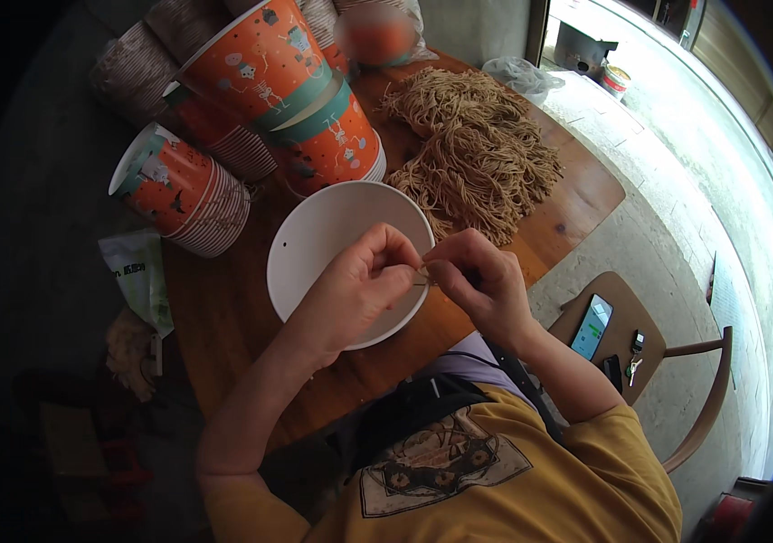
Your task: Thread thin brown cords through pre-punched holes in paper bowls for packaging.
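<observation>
My left hand [350, 294] and my right hand [486, 276] meet over the right rim of a white-lined paper bucket [323, 231]. Both hands are pinched around a thin tan cord [422, 277], of which only a short bit shows between the fingertips. The bucket stands mouth up on the wooden table, and a small dark hole [284, 243] pierces its left wall. Whether the cord passes through the right wall is hidden by my fingers. Just beyond my right hand lies a big heap of tan cords [486, 154].
Orange and green printed buckets [332, 140] stand stacked behind the white one, with a nested stack [192, 195] lying at left. A green-white packet [140, 271] hangs by the table's left edge. On the chair [626, 317] at right rest a phone [592, 327] and keys [633, 366].
</observation>
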### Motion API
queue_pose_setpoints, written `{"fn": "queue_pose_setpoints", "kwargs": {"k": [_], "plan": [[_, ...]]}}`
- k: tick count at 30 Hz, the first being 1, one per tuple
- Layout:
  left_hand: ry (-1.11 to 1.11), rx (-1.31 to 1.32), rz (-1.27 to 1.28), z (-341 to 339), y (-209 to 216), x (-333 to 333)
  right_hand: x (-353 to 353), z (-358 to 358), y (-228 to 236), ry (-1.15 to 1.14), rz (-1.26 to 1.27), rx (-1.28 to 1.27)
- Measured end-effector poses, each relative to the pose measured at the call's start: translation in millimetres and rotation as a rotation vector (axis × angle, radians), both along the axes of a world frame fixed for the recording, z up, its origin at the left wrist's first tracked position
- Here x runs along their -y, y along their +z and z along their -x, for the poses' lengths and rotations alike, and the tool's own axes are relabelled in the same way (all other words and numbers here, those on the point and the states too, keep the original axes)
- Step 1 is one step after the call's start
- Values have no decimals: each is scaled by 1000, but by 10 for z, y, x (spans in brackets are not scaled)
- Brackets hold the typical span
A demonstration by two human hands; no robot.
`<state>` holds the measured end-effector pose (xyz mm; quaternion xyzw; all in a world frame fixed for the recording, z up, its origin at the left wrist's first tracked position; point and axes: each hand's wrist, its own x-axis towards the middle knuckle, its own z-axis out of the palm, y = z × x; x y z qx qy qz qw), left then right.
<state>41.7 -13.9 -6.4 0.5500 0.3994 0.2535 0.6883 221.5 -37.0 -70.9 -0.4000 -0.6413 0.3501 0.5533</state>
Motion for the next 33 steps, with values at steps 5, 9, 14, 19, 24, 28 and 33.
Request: {"fn": "queue_pose_setpoints", "kwargs": {"k": [5, 9, 14, 19, 24, 28, 33], "plan": [[108, -171, -374, -52, -143, 74, 8, -10, 11, 5, -2, -25], [87, -261, -318, -63, -87, 84, 10, -12, 0, 22, 15, 20], [85, -275, -385, -69, -97, 50, 2, -6, -10, 20, -34, -4], [78, -247, -387, -91, -55, 62, 9, -19, -27, -1, 13, -53], [70, -202, -374, -97, -27, 69, 33, -34, -6, -6, 59, -60], [71, -278, -469, -110, -24, 57, 50, -59, -10, 1, 100, -57], [87, -403, -600, -147, -3, 86, 43, -46, -19, -14, 78, -100]]}}
